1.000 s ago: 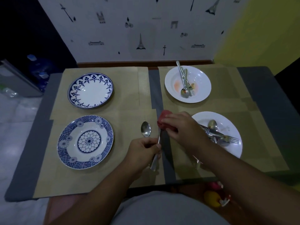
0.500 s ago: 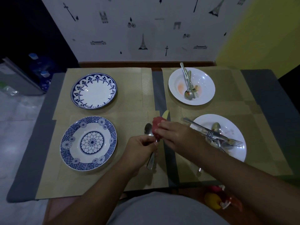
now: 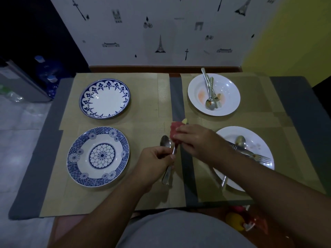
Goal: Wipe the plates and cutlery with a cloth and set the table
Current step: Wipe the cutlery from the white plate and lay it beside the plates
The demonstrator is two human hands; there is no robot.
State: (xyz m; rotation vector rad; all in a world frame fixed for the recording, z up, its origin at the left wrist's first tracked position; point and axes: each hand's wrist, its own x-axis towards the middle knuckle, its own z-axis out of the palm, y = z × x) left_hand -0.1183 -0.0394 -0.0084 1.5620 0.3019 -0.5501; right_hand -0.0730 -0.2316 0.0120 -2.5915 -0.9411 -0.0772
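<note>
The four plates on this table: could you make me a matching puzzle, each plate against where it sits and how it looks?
Plates:
1. scalloped-border blue plate
2. flower-medallion blue plate
3. far white plate
4. near white plate

Descriptions:
A. near right, fork and spoon on it, behind the right hand
B. far left, nothing on it
C. far right, orange smear, cutlery inside
D. near left, nothing on it

Pairs: 1-B, 2-D, 3-C, 4-A

Both bare forearms reached forward from the bottom of the view and met near the middle. The left hand [image 3: 157,158] was closed in a fist around a utensil handle [image 3: 168,171], knuckles up. The right hand [image 3: 197,140], just beyond it, pinched a red cloth [image 3: 174,131] in its fingertips.
</note>
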